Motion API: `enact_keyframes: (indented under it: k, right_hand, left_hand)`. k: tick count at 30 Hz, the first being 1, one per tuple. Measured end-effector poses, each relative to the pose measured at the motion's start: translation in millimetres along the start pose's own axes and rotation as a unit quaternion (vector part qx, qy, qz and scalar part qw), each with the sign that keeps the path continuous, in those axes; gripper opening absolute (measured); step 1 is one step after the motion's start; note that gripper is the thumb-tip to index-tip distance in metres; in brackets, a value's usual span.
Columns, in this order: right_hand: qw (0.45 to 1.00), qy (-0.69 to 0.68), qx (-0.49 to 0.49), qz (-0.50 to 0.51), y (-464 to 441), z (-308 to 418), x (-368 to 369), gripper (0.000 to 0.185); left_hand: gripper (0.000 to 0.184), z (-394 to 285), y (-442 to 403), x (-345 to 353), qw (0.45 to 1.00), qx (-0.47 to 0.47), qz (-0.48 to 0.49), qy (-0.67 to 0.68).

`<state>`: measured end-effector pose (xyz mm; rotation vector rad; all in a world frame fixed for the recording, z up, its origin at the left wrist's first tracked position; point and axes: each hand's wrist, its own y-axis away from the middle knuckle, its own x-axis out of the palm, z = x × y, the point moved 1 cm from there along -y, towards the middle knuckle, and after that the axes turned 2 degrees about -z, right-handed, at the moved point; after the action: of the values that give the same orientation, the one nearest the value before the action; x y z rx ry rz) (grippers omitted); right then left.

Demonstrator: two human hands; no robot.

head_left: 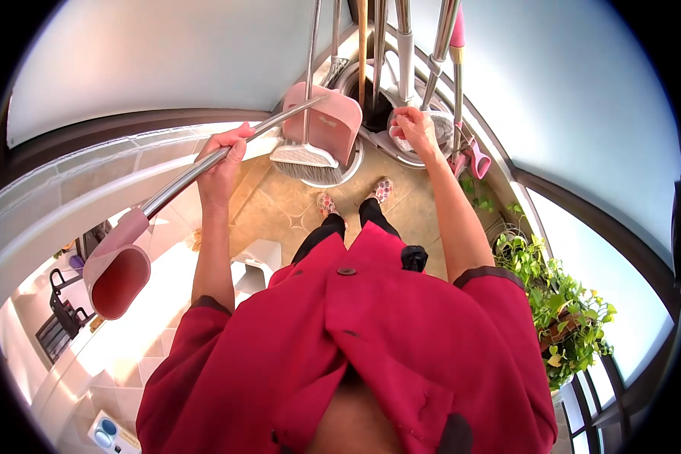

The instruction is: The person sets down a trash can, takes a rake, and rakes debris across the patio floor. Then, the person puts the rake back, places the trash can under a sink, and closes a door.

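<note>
My left hand (222, 163) is wrapped round a long metal pole (181, 181) with a pink hollow end (117, 272) at the lower left. The pole slants up and right, its thin far end crossing in front of a pink dustpan (329, 121). A white broom (306, 156) with grey bristles stands against that dustpan. My right hand (415, 129) is closed, its fingers curled beside a grey mop head (439, 130) and just below a thick pole (405, 60). Whatever those fingers hold, if anything, is hidden.
Several more handles, including a wooden pole (362, 45), stand in the corner by a dark-mouthed bucket (378, 113). A pink loop (478, 160) hangs at the right. Leafy plants (560, 310) line the right wall. A white stool-like object (259, 261) stands left of my legs.
</note>
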<state>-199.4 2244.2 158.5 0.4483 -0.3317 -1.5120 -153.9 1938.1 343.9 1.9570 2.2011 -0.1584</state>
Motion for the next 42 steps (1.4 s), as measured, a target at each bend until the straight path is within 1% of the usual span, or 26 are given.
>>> enact_keyframes:
  k: [1,4,6,8,9,12,13,14,16,17,18,20,21,22,25,27,28,30,33,36,37,38,39,40,41,42]
  right_hand:
    - [1.0,-0.011,0.008,-0.001,-5.1,9.7,7.9,0.023]
    - [0.998,0.019,-0.051,0.022,-38.0,39.7,37.0,0.025]
    - [0.993,0.058,-0.104,-0.004,-64.3,72.8,61.0,0.026]
    - [0.989,0.03,-0.144,-0.032,-87.4,110.0,82.5,0.029]
    - [0.972,0.085,-0.209,-0.06,-119.6,105.5,90.4,0.033]
    - [0.966,0.123,-0.182,-0.137,-134.1,165.7,102.4,0.043]
    - [0.963,0.137,-0.169,-0.16,-155.6,171.2,104.5,0.048]
    - [0.957,0.128,-0.185,-0.181,-167.7,181.8,106.0,0.053]
    - [0.938,0.119,-0.225,-0.236,-188.7,204.4,108.4,0.055]
    - [0.942,0.096,-0.226,-0.228,-189.9,221.0,109.0,0.057]
    - [0.945,0.061,-0.241,-0.214,-214.4,219.7,107.7,0.053]
    - [0.948,0.1,-0.207,-0.222,-222.5,235.5,110.1,0.045]
    - [0.929,0.15,-0.206,-0.267,-222.4,236.7,107.8,0.032]
    - [0.917,0.147,-0.256,-0.269,-222.7,237.6,108.3,0.025]
    - [0.894,0.179,-0.351,-0.216,-179.4,254.0,110.8,0.026]
    - [0.868,0.204,-0.415,-0.18,-145.8,285.4,114.4,0.027]
    - [0.851,0.216,-0.447,-0.169,-128.9,304.1,116.0,0.028]
    - [0.801,0.242,-0.53,-0.14,-106.9,338.0,116.7,0.028]
    - [0.744,0.242,-0.62,-0.058,-70.3,379.1,116.3,0.021]
    - [0.783,0.201,-0.587,0.037,-2.8,424.9,122.1,0.02]
    - [0.769,0.179,-0.611,0.054,9.4,432.1,123.3,0.021]
    - [0.755,0.156,-0.633,0.071,20.2,438.3,125.7,0.021]
    - [0.763,0.149,-0.621,0.104,26.8,446.5,122.7,0.022]
    - [0.759,0.083,-0.634,0.121,31.0,449.3,123.5,0.023]
    - [0.741,0.093,-0.657,0.104,37.5,455.5,119.9,0.02]
    - [0.707,0.169,-0.686,0.043,49.1,461.4,111.3,0.018]
  left_hand:
    - [0.006,-2.5,0.0,0.0,1.0,-0.011,-0.005,-0.003]
    - [0.006,2.5,-0.9,-4.8,1.0,0.003,0.004,0.01]
    - [0.006,19.6,-1.4,-12.1,1.0,0.015,0.019,0.008]
    - [0.007,21.9,2.4,-14.3,0.999,-0.007,0.016,0.031]
    - [0.007,28.6,4.1,-17.0,0.999,-0.007,0.016,0.036]
    - [0.007,42.6,5.9,-26.5,0.999,0.005,0.025,0.041]
    - [0.007,43.9,1.9,-26.0,0.999,0.001,0.025,0.044]
    - [0.007,44.9,1.0,-27.5,0.999,-0.009,0.025,0.045]
    - [0.008,45.1,-3.6,-29.3,0.999,0.02,0.021,0.03]
    - [0.009,49.1,-4.1,-31.1,0.999,0.024,0.017,0.028]
    - [0.009,53.8,-5.4,-31.4,0.999,0.025,0.015,0.024]
    - [0.008,49.5,-7.1,-30.0,1.0,0.011,-0.002,0.027]
    - [0.008,49.0,-7.7,-29.2,0.999,0.006,-0.013,0.029]
    - [0.007,48.3,-9.5,-28.9,0.999,0.0,-0.026,0.028]
    - [0.006,45.5,-9.7,-23.2,0.997,-0.036,-0.049,0.041]
    - [0.007,41.5,-12.2,-19.3,0.997,-0.041,-0.057,0.027]
    - [0.007,42.1,-13.4,-16.1,0.995,-0.045,-0.071,0.05]
    - [0.006,43.6,-19.9,-12.6,0.996,-0.013,-0.074,0.045]
    - [0.004,44.3,-26.8,-9.5,0.993,-0.053,-0.066,0.081]
    - [0.008,44.4,-32.6,-2.4,0.988,-0.031,-0.13,0.083]
    - [0.015,41.9,-31.1,-3.9,0.988,-0.065,-0.126,0.054]
    - [0.024,49.0,-30.4,-2.2,0.986,-0.042,-0.139,0.076]
    - [0.027,54.3,-27.6,-3.8,0.988,-0.049,-0.137,0.06]
    - [0.03,54.2,-24.2,-5.2,0.988,-0.058,-0.135,0.045]
    - [0.033,46.7,-21.7,-4.0,0.987,-0.052,-0.149,0.033]
    - [0.035,37.1,-17.2,-0.1,0.983,-0.054,-0.164,0.055]
